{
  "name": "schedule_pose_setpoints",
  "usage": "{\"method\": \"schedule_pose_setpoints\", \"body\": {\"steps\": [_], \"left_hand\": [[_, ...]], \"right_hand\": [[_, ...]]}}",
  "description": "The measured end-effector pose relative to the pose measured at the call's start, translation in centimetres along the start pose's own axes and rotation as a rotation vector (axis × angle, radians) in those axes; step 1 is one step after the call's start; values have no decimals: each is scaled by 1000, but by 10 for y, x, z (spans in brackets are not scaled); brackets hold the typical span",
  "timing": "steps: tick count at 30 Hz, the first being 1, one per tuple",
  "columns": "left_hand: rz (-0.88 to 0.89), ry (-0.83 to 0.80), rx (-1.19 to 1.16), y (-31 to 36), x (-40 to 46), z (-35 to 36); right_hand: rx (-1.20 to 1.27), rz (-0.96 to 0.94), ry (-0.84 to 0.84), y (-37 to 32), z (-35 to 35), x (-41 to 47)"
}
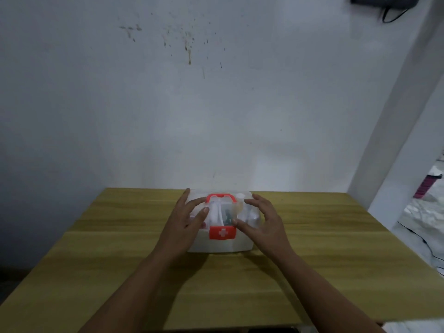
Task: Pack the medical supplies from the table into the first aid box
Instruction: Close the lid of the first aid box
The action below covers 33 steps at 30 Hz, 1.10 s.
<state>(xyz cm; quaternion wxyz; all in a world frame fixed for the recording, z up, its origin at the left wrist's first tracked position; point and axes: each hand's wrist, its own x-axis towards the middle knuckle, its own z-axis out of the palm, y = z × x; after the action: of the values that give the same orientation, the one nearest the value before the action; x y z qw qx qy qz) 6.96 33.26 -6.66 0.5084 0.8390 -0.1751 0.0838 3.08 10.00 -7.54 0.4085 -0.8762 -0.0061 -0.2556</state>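
- The first aid box (219, 243) is seen standing on the wooden table (336, 236), toward the far edge, close to the white wall (216, 104).
- The box has a milky white body, a clear lid (254, 218), a red handle (221, 197) on top and a red latch (222, 232) marked with a white cross at the front.
- The lid is seen lying down over the box; blurred supplies are visible through it, mostly white, and cannot be identified.
- The left hand (186, 221) is laid flat on the left part of the lid, fingers spread and extended, nothing gripped.
- The right hand (260, 218) is placed at the right part of the lid, fingers spread and slightly curled, thumb near the latch; nothing is enclosed.
- Whether the latch is fastened cannot be told.
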Motion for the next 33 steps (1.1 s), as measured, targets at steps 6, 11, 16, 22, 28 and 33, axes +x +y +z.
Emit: {"method": "schedule_pose_setpoints", "body": {"steps": [6, 11, 16, 22, 28, 33], "left_hand": [[26, -16, 16, 3, 1, -3], [-85, 28, -137, -3, 6, -3], [-221, 79, -167, -9, 29, 9], [-220, 21, -135, -18, 67, 13], [-203, -22, -145, -32, 103, 14], [-175, -14, -174, -34, 122, 20]], "right_hand": [[-66, -38, -37, 4, 6, -8], [-20, -30, -33, 1, 11, -8], [110, 103, -44, 2, 16, 10], [200, 173, -55, 12, 19, 44], [252, 195, -46, 19, 24, 73], [247, 193, -74, 25, 28, 95]]}}
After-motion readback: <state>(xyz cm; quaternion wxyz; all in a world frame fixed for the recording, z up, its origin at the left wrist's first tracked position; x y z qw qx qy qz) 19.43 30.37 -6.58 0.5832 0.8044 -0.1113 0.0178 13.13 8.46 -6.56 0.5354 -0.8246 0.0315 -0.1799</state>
